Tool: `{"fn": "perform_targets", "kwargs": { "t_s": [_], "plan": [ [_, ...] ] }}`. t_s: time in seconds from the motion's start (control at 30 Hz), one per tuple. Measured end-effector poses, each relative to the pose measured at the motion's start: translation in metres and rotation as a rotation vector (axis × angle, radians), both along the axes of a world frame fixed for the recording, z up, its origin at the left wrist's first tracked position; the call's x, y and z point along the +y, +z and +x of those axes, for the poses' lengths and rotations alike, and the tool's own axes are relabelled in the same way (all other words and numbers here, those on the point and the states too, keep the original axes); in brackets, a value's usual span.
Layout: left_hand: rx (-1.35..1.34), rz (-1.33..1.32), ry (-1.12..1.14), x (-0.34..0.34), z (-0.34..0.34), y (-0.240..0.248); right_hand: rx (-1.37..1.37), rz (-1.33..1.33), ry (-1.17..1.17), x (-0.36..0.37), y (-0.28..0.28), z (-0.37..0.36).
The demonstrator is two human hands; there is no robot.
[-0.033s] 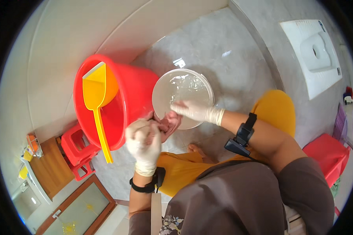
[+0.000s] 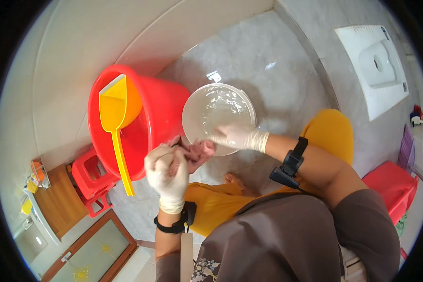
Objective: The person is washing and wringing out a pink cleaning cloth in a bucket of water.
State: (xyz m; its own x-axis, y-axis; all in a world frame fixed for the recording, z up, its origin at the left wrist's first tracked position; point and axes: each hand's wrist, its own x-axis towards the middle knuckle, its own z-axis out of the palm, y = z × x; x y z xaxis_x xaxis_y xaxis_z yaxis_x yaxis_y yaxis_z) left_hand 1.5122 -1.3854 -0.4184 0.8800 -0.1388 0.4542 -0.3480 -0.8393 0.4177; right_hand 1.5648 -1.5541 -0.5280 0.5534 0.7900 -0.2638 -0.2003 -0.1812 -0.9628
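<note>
In my left hand [image 2: 167, 174], gloved in white, is a crumpled, wet-looking pink cloth [image 2: 197, 155]; the fingers are closed round one end. The cloth hangs out to the right, over the near left rim of a white bucket [image 2: 189, 105]. Water [image 2: 223, 105] with bright ripples lies in this bucket. Also gloved, my right hand [image 2: 239, 136] reaches over the bucket from the right, its fingers at the cloth's free end. Motion smears those fingers, so their grip on the cloth is unclear.
Left of the bucket stands a large red tub [image 2: 167, 108], with a yellow dustpan-shaped scoop [image 2: 113, 110] leaning across its rim. Red stools [image 2: 87, 171] stand behind it. A white squat toilet [image 2: 378, 66] is set at the far right. A red plastic stool or basin [image 2: 392, 188] lies right.
My left hand has moved slightly left and down with the cloth. My right hand has shifted a little and is more blurred. The water's ripples differ.
</note>
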Motion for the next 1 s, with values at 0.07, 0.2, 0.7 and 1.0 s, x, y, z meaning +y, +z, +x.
{"fn": "perform_targets", "kwargs": {
  "t_s": [0.07, 0.2, 0.7, 1.0],
  "plan": [
    [-0.047, 0.010, 0.030, 0.005, -0.007, 0.009, -0.352, -0.562, 0.195, -0.013, -0.006, -0.012],
    [-0.088, -0.060, 0.158, 0.004, -0.026, 0.028, -0.898, -0.758, 0.502, -0.010, -0.039, -0.042],
    [-0.087, -0.255, 0.234, 0.000, -0.048, 0.033, -0.703, -0.906, 0.136, -0.117, 0.046, 0.030],
    [-0.026, -0.365, 0.293, 0.001, -0.042, 0.031, -0.466, -0.701, -0.796, -0.281, 0.080, 0.049]
  ]
}}
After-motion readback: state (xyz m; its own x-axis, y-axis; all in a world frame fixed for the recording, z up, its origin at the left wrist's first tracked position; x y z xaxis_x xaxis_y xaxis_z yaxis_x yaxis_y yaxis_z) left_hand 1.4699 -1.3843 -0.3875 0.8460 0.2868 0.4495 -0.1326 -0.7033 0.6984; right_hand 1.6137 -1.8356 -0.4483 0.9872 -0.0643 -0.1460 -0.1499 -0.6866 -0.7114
